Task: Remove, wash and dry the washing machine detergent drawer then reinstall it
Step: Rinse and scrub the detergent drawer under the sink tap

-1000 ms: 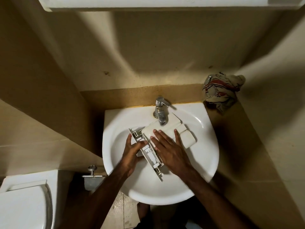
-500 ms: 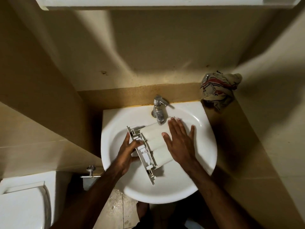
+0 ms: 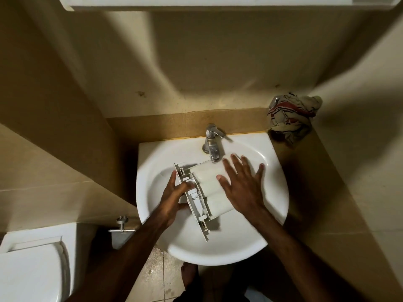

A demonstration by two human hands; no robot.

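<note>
The white detergent drawer [image 3: 207,188] lies upside down in the white sink [image 3: 272,205], its front panel running diagonally from upper left to lower right. My left hand [image 3: 174,195] grips the front panel from the left, fingers curled round its edge. My right hand [image 3: 242,184] lies flat on the drawer's pale underside with straight, spread fingers, its fingertips near the chrome tap [image 3: 212,143]. The tap's spout hangs over the drawer's far end. Whether water runs, I cannot tell.
A crumpled striped cloth [image 3: 292,114] sits on the tan ledge at the sink's back right corner. A white toilet [image 3: 32,267] stands at the lower left, with a metal wall valve [image 3: 122,225] beside it. The tiled floor below looks wet.
My right hand has slid along the drawer's underside from its near end to the far end by the tap. The left hand keeps its grip on the front panel.
</note>
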